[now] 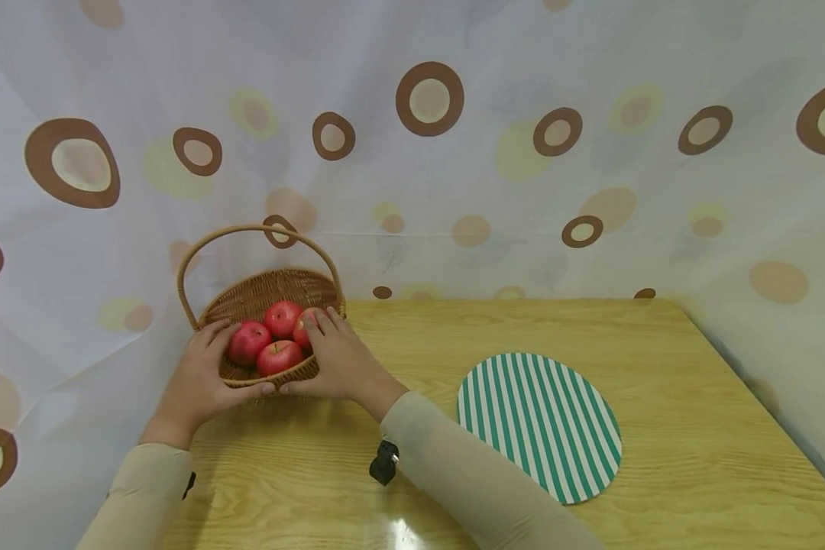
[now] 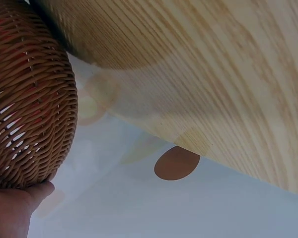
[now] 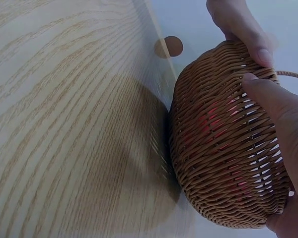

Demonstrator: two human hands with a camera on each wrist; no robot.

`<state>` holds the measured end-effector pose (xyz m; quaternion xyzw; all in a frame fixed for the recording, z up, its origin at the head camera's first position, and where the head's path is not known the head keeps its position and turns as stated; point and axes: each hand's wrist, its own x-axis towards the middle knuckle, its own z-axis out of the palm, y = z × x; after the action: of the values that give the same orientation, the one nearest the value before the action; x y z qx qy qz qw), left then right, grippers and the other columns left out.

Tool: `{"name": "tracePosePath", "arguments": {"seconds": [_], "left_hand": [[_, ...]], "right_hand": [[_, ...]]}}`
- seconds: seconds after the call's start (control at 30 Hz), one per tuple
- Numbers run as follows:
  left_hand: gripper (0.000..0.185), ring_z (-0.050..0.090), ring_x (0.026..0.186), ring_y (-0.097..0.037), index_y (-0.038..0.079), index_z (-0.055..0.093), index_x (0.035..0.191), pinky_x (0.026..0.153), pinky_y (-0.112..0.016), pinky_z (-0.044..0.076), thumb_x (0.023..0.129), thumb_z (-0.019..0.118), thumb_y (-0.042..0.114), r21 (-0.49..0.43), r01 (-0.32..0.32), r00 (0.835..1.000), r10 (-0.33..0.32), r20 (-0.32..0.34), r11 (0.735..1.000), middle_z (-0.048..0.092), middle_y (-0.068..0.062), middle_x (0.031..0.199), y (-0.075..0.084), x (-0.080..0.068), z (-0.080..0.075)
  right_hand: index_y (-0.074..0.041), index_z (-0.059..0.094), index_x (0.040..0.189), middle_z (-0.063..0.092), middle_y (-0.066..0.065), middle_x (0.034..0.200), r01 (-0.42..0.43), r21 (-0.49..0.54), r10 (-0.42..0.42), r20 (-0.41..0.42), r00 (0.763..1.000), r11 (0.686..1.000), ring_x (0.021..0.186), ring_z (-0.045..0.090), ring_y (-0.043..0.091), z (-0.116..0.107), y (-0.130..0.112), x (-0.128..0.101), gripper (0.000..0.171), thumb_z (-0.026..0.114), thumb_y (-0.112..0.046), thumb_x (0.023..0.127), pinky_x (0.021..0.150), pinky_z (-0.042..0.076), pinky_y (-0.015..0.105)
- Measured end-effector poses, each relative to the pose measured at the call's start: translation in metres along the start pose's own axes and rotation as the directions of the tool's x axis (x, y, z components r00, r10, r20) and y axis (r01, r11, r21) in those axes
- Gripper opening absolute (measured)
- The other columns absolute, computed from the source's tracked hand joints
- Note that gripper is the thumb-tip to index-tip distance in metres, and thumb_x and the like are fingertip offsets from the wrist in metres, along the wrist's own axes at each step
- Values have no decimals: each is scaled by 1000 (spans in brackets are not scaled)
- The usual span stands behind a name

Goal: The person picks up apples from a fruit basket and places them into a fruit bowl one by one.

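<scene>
A brown wicker basket (image 1: 282,284) with a tall arched handle (image 1: 261,228) holds several red apples (image 1: 279,357). On its left side my left hand (image 1: 195,380) grips the rim, thumb laid along the front edge. My right hand (image 1: 340,359) grips the right side, its fingers reaching over the rim beside the rightmost apple. Both thumbs point toward each other at the front. In the right wrist view the woven wall of the basket (image 3: 218,144) shows red through its gaps, with both thumbs at the rim. The left wrist view shows the basket wall (image 2: 35,104) above part of my left hand (image 2: 12,210).
A round placemat (image 1: 539,428) with green and white stripes lies on the wooden table (image 1: 412,336), right of the basket. Behind and along the sides hangs a pale sheet (image 1: 495,191) with brown rings and spots. A small black device (image 1: 385,462) sits at my right sleeve.
</scene>
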<state>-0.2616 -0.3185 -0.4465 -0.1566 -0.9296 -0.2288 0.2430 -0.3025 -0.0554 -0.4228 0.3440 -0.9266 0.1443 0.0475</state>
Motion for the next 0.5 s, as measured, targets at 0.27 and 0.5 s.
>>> {"name": "tracePosePath", "arguments": {"seconds": [0.27, 0.5], "left_hand": [[108, 48, 134, -53, -3, 59, 144, 106, -74, 43, 60, 101, 52, 8, -17, 999, 17, -29, 1000, 54, -29, 146, 2, 0, 4], [106, 50, 132, -55, -7, 61, 139, 108, -73, 41, 60, 99, 54, 40, -80, 994, 82, -66, 996, 58, -30, 141, 7, 1, 10]], "right_hand": [[-6, 26, 169, 28, 15, 175, 2, 88, -1, -21, 1000, 996, 165, 17, 38, 2, 5, -4, 118, 75, -73, 86, 134, 21, 48], [-4, 29, 168, 26, 20, 175, 15, 182, -11, -22, 1000, 983, 165, 13, 42, -1, 10, -8, 116, 80, -67, 85, 133, 22, 54]]}}
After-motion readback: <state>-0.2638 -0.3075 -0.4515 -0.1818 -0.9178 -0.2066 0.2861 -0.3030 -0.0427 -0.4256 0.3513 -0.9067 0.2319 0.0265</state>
